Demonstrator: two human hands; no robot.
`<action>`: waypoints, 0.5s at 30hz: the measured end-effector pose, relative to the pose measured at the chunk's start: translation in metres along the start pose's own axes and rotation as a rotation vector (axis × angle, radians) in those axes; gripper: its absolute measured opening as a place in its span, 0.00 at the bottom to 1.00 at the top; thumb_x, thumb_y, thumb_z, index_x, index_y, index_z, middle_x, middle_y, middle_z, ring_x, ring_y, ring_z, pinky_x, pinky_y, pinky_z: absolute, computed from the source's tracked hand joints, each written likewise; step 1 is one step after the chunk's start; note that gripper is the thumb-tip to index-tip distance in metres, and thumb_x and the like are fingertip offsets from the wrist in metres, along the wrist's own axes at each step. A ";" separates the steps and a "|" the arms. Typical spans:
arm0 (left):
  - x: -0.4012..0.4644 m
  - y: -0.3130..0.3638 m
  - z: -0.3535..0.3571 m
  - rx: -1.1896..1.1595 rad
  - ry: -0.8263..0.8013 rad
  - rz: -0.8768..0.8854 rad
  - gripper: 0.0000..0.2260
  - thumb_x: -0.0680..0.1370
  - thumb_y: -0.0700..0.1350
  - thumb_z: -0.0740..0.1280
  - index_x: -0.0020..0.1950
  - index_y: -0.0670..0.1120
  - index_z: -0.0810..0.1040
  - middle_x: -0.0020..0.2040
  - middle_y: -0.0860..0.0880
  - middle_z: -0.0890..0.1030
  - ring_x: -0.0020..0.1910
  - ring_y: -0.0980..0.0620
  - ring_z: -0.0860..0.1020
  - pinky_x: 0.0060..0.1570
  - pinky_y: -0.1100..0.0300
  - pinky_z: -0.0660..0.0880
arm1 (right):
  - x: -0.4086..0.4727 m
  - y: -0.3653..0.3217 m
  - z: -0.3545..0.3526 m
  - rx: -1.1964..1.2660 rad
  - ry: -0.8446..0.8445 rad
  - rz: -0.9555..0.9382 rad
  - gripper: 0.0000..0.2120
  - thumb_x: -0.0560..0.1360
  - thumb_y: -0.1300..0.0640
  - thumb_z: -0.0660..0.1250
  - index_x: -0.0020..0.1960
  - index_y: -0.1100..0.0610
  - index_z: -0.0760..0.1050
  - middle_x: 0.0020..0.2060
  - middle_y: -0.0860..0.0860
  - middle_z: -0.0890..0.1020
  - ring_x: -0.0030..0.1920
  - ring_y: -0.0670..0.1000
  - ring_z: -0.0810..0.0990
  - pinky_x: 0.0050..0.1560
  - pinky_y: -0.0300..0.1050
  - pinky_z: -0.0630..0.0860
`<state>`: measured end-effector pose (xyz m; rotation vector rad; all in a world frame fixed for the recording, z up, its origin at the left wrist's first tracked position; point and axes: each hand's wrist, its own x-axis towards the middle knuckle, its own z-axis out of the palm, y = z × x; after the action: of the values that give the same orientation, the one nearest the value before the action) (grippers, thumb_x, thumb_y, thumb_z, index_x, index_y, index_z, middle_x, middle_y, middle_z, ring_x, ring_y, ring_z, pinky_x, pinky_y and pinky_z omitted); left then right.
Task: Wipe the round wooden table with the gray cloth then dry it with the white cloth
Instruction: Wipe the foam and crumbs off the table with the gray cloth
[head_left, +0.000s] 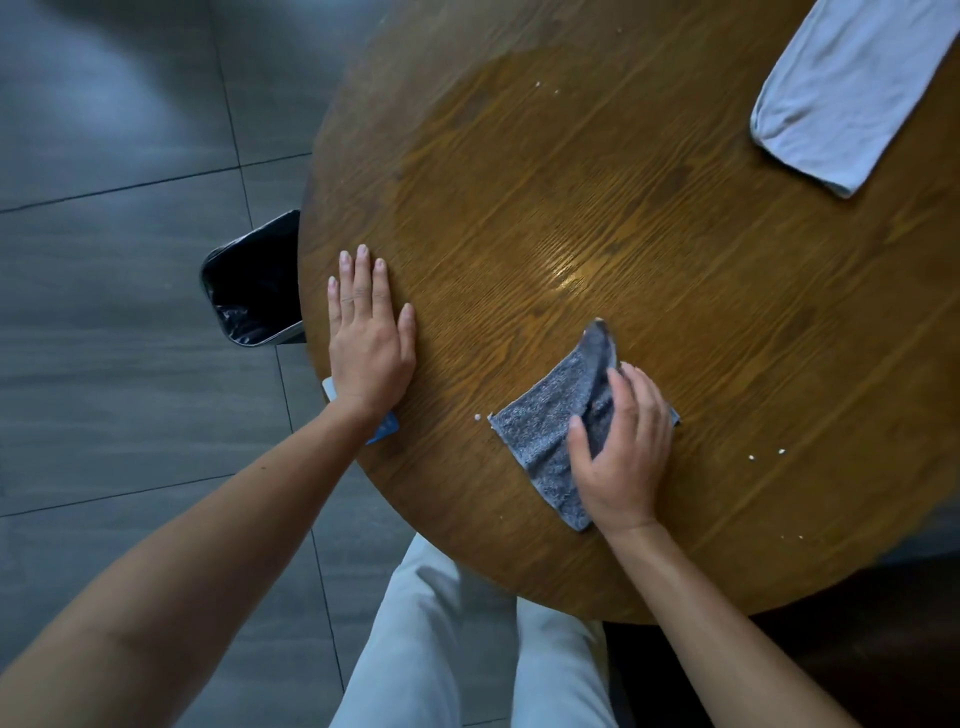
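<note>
A: What sits nearest, at the bottom of the frame?

B: Two bare forearms reach up from the lower corners, and pale trousers (467, 639) show between them at bottom centre, above a floor of dark gray tiles (130, 389).

A: And the hands?

B: The right hand (621, 457) is in the lower centre-right of the frame, pressed down on the gray cloth (550, 431). Its fingers (618, 387) are curled and clamped over the cloth's right part, with the thumb lying on the fabric. The cloth is flat on the round wooden surface (597, 218), one corner peaking up toward the frame's centre.

A: The other hand?

B: The left hand (371, 338) lies palm down at the left rim of the surface, fingers straight, close together and gripping nothing. A small blue and white item (384, 427) peeks out from under its wrist; I cannot tell what it is.

A: Anything scattered about?

B: Small white crumbs (766, 455) dot the wood to the right of the gray cloth, with one just left of its corner and a few more higher up.

A: Farther off?

B: A dark bin (254, 291) with a black liner stands on the floor at the left, partly under the rim. The white cloth (852, 98), folded long, lies in the upper right, well apart from both hands. A broad sheen marks the wood around the centre.
</note>
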<state>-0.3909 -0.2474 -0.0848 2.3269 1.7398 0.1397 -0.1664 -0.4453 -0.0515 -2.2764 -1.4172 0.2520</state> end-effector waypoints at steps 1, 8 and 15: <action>0.000 0.000 0.000 -0.003 -0.006 0.002 0.27 0.86 0.50 0.53 0.82 0.37 0.57 0.84 0.39 0.53 0.84 0.41 0.49 0.82 0.45 0.45 | 0.002 -0.006 -0.005 0.010 0.052 0.035 0.26 0.75 0.57 0.72 0.70 0.64 0.73 0.66 0.59 0.77 0.67 0.61 0.75 0.67 0.61 0.71; 0.001 -0.001 -0.011 -0.018 -0.083 0.009 0.28 0.86 0.52 0.53 0.82 0.37 0.56 0.84 0.40 0.52 0.84 0.42 0.47 0.82 0.44 0.45 | 0.035 -0.073 -0.002 -0.075 -0.335 0.373 0.18 0.81 0.38 0.61 0.53 0.54 0.71 0.48 0.49 0.76 0.46 0.52 0.77 0.43 0.48 0.72; -0.009 0.009 -0.015 0.029 -0.095 0.058 0.27 0.86 0.50 0.56 0.81 0.37 0.58 0.84 0.40 0.50 0.84 0.41 0.45 0.82 0.42 0.42 | 0.041 -0.078 0.001 -0.043 -0.366 0.433 0.10 0.84 0.53 0.59 0.49 0.56 0.75 0.49 0.53 0.80 0.45 0.59 0.81 0.41 0.48 0.67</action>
<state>-0.3888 -0.2566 -0.0672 2.3643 1.6412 0.0133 -0.2108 -0.3799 -0.0131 -2.6524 -1.0693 0.8156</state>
